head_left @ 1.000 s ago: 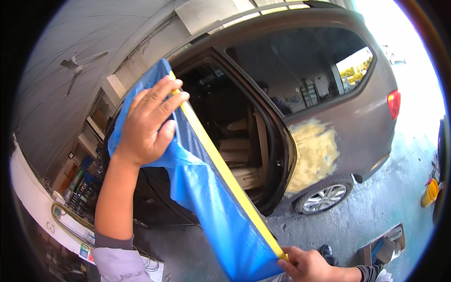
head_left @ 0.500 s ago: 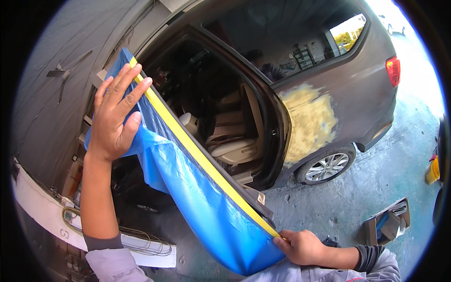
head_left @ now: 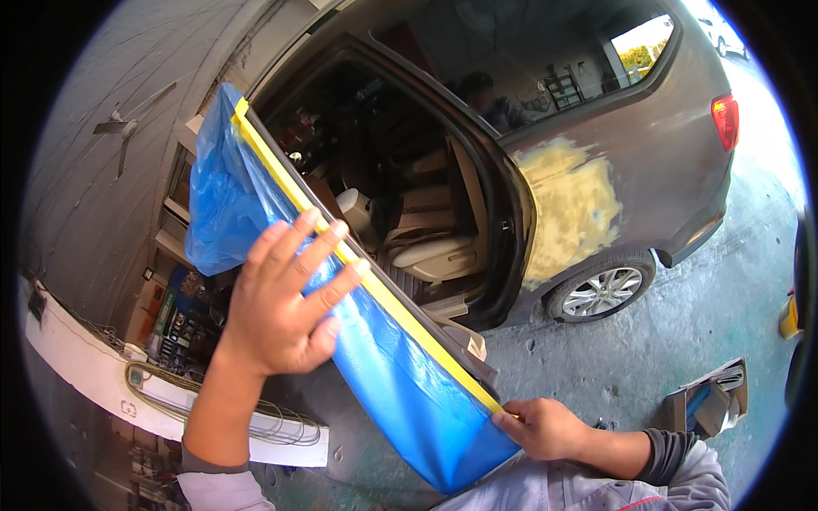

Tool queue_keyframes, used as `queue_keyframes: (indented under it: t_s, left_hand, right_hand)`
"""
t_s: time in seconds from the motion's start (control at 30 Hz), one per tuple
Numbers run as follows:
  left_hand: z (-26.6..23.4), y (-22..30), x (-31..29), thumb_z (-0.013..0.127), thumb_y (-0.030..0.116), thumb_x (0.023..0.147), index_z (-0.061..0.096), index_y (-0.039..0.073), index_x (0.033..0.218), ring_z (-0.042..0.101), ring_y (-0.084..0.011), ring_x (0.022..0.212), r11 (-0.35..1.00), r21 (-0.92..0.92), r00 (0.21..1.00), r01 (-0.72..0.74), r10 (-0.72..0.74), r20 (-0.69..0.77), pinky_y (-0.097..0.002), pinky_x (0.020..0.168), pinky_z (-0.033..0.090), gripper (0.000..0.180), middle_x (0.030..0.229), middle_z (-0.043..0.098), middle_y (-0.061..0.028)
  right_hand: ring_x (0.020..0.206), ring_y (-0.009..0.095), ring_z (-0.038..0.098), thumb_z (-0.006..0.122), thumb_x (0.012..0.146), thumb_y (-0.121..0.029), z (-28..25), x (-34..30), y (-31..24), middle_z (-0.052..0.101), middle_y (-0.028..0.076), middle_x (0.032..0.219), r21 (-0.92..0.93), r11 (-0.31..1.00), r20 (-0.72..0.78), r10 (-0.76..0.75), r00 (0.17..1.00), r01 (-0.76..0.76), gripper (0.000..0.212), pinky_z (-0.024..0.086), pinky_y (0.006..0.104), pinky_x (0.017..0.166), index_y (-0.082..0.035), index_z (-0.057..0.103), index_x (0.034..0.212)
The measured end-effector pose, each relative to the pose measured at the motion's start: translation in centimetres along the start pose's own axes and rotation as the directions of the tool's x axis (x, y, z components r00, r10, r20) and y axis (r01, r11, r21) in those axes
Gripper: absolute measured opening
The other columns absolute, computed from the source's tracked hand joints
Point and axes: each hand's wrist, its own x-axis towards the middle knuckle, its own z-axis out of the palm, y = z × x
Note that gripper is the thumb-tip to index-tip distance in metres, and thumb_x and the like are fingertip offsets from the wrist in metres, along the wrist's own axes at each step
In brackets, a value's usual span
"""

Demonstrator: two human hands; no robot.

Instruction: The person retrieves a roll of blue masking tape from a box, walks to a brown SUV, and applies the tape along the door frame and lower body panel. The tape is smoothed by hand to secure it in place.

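Note:
A strip of yellow masking tape [head_left: 399, 318] runs along the edge of an open car door, with blue plastic masking film [head_left: 409, 383] hanging from it. My left hand [head_left: 285, 294] lies on the tape and film about midway along, palm down with fingers stretched out. At the near lower end, my right hand [head_left: 550, 430] pinches the tape's end between thumb and fingers. Film at the far upper end hangs loose and crumpled. Most of the door lies hidden behind the film.
Beyond the door stands a brown car [head_left: 665, 153] with tan seats [head_left: 434, 255] and a sanded yellow filler patch [head_left: 569, 209] above its rear wheel [head_left: 602, 292]. An open cardboard box [head_left: 707, 400] sits on the floor at right, near a yellow container [head_left: 789, 317]. Cables [head_left: 256, 417] lie along a white ledge at left.
My left hand has slid down along the tape from the far upper end toward the middle. My right hand keeps its pinch at the lower end. The view has shifted slightly.

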Motion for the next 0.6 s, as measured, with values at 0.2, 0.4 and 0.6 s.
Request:
queue_keyframes:
  t_s: [0.2, 0.4, 0.6]
  left_hand:
    - [1.5, 4.0, -0.5, 0.054, 0.031, 0.095, 0.077, 0.015, 0.134, 0.047, -0.0427, 0.152, 1.000, -0.025, 1.000, -0.013, 0.014, 0.015, -0.0583, 0.127, 0.029, 0.049, 0.157, 0.059, -0.0176]
    - [2.3, 6.8, -1.0, 0.056, 0.029, 0.092, 0.078, 0.020, 0.135, 0.047, -0.0406, 0.153, 0.999, -0.046, 0.999, 0.004, -0.002, 0.041, -0.0537, 0.129, 0.026, 0.049, 0.157, 0.061, -0.0139]
    - [3.3, 8.0, -1.6, 0.048, 0.034, 0.101, 0.073, 0.018, 0.143, 0.044, -0.0458, 0.154, 1.000, -0.013, 0.998, 0.008, -0.007, 0.067, -0.0583, 0.127, 0.027, 0.051, 0.161, 0.055, -0.0189]
  right_hand:
    - [0.088, 0.044, 0.075, 0.059, 0.109, -0.045, 0.1, -0.2, 0.1, 0.077, 0.022, 0.090, 0.017, 0.999, -0.028, -0.028, 0.999, 0.028, 0.041, 0.059, 0.0523, 0.079, -0.008, 0.078, 0.113]
    - [0.087, 0.044, 0.075, 0.057, 0.111, -0.048, 0.1, -0.6, 0.2, 0.077, 0.021, 0.088, 0.037, 0.999, -0.022, -0.014, 1.000, 0.015, 0.044, 0.060, 0.0520, 0.080, -0.009, 0.079, 0.114]
    - [0.088, 0.043, 0.076, 0.054, 0.111, -0.053, -1.2, -0.3, 0.5, 0.077, 0.020, 0.087, 0.061, 0.996, 0.031, 0.070, 0.997, -0.072, 0.051, 0.060, 0.0515, 0.085, -0.010, 0.079, 0.119]
